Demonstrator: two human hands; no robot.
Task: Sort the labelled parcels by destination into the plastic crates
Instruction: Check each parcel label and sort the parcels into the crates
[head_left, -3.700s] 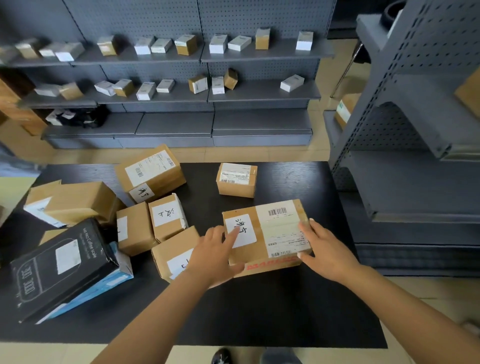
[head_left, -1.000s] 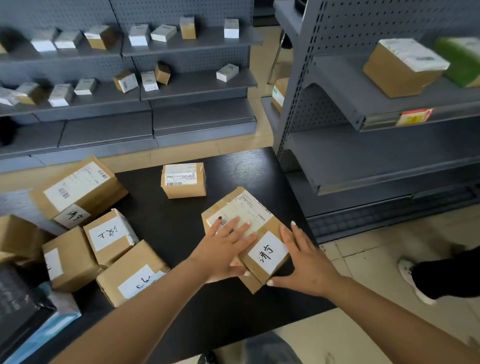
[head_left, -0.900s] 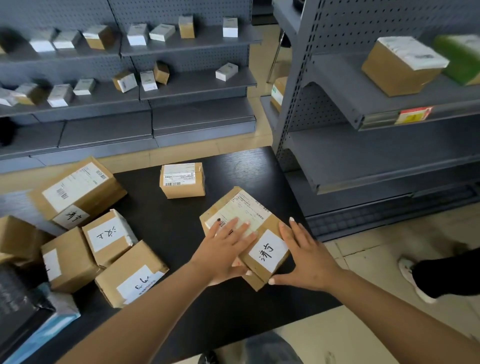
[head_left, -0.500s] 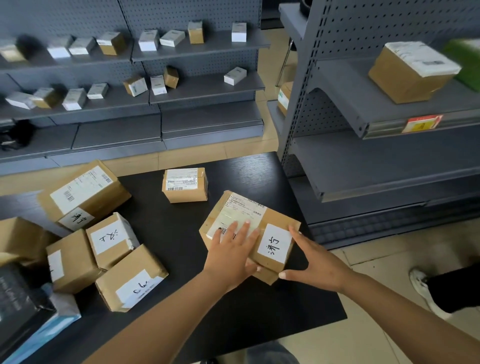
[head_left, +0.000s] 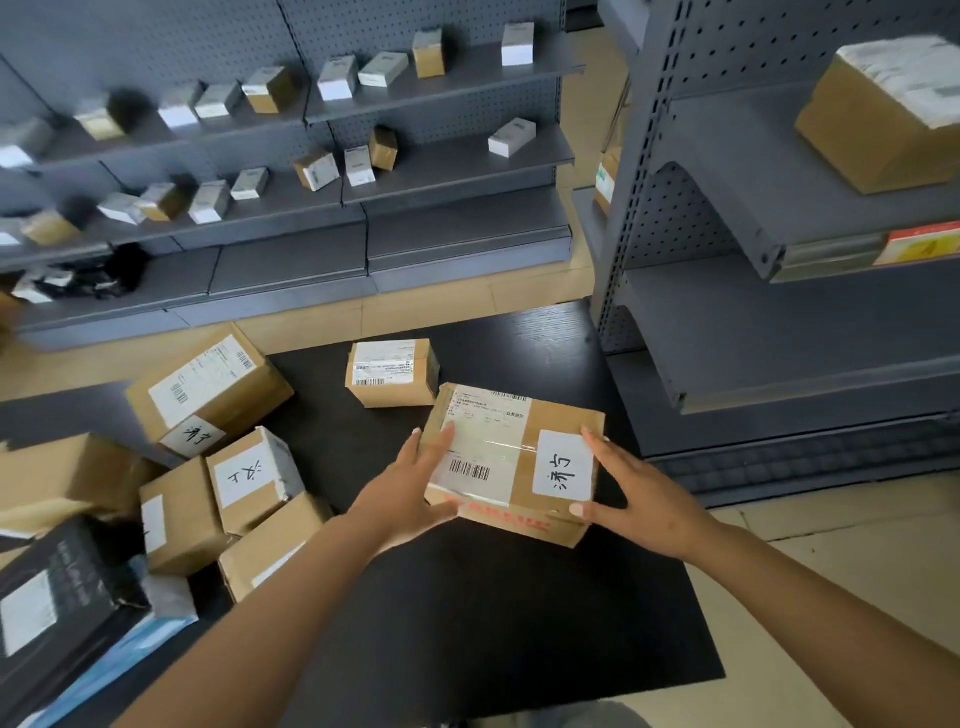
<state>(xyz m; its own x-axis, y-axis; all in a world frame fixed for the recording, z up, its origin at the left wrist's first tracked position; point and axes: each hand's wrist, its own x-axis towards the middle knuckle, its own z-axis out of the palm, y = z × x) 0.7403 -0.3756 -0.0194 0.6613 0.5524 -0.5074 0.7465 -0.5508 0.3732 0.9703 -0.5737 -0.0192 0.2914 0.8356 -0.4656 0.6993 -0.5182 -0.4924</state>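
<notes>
We grip the parcel (head_left: 511, 457) from both sides above the table (head_left: 493, 613), left hand (head_left: 410, 493) curled round its near-left corner, right hand (head_left: 636, 493) clasping its right end by the handwritten label (head_left: 563, 470). At 12 o'clock, just beside it, sits a small box (head_left: 392, 371). At 9 o'clock a cluster of boxes (head_left: 228, 467) crowds the table. At 2 o'clock stands a shelf unit (head_left: 753, 322).

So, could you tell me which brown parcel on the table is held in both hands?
The parcel between the left hand and right hand.
</notes>
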